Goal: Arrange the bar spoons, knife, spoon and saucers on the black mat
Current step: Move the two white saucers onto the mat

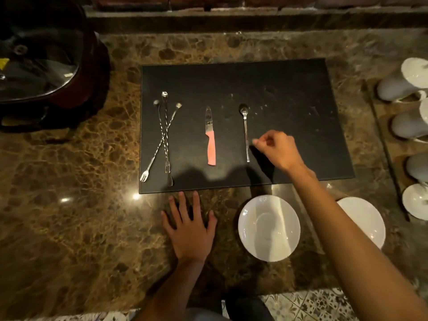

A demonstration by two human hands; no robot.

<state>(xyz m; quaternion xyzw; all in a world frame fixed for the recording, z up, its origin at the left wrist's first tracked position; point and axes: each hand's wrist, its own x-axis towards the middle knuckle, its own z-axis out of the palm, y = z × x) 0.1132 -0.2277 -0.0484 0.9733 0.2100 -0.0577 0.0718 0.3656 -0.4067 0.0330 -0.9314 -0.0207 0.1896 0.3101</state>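
Note:
On the black mat (pixel 289 89), three twisted bar spoons (pixel 165 137) lie crossed at the left. A knife with a pink handle (pixel 210 137) lies in the middle, blade pointing away. A small spoon (pixel 245 128) lies to its right. My right hand (pixel 278 150) hovers just right of the spoon's handle, fingers loosely curled with the fingertips beside it, holding nothing. My left hand (pixel 188 228) rests flat on the marble counter below the mat, fingers spread. Two white saucers (pixel 268 228) (pixel 363 218) sit on the counter in front of the mat's right half; my right forearm crosses between them.
A dark bag (pixel 41 66) sits at the far left of the marble counter (pixel 69 193). White cups (pixel 407 79) stand on a wooden tray at the right edge. A raised ledge runs along the back.

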